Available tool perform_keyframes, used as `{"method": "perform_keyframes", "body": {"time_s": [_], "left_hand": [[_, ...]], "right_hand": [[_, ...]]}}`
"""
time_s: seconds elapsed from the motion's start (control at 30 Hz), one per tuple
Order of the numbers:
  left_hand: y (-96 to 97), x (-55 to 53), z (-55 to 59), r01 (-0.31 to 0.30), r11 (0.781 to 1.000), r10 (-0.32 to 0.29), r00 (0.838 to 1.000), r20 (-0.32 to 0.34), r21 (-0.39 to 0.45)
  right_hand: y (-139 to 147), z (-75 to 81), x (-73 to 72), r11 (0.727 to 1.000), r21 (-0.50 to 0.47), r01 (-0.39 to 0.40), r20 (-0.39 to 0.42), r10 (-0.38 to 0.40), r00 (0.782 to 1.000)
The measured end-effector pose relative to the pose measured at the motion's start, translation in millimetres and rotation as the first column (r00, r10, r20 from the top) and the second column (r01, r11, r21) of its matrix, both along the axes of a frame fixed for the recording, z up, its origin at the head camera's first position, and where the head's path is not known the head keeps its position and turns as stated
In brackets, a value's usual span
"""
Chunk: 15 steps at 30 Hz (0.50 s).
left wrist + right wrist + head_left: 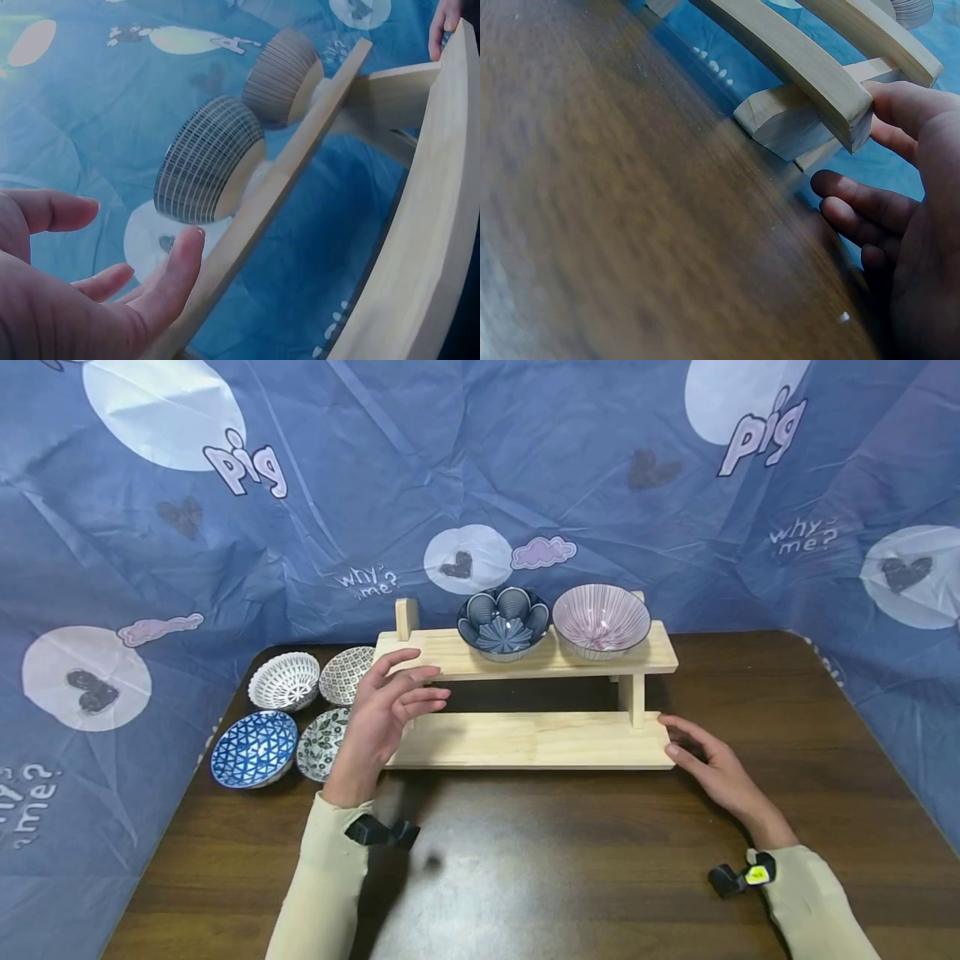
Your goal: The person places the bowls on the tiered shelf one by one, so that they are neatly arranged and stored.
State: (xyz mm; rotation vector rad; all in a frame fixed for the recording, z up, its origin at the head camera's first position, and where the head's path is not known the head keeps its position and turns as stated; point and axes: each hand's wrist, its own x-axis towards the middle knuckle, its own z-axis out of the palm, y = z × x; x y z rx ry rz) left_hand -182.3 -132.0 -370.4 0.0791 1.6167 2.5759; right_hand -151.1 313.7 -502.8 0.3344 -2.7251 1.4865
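Observation:
A two-tier wooden rack (465,739) stands on the table. On its upper board sit a dark blue bowl (504,631) with a petal pattern and a pink striped bowl (602,620) to its right. My left hand (386,714) is raised in front of the rack's left end, fingers spread and holding nothing. In the left wrist view its fingers (180,274) overlap the upper board, below the blue bowl. My right hand (716,772) is at the right end of the lower board, fingertips against the board's end (859,124), the other fingers loosely bent.
Left of the rack several bowls sit together: a white one (285,682), a beige patterned one (347,675), a blue triangle-patterned one (255,748) and a green leafy one (321,743), partly behind my left hand. A blue printed cloth (337,510) hangs behind the brown table (525,860).

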Motion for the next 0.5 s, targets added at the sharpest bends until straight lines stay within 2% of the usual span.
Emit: {"method": "perform_keyframes", "body": {"time_s": [0.3,0.5], "left_hand": [[-19.4,9.9,-6.4,0.013,0.999,-0.013,1.000,0.009,-0.049],[-33.8,15.3,-12.6,0.039,0.998,-0.040,0.999,-0.009,-0.040]], "right_hand": [[-0.8,1.5,0.6,1.000,0.024,0.011,0.020,-0.011,1.000],[-2.1,2.7,0.3,0.999,0.043,0.015,0.038,-0.017,0.999]]}}
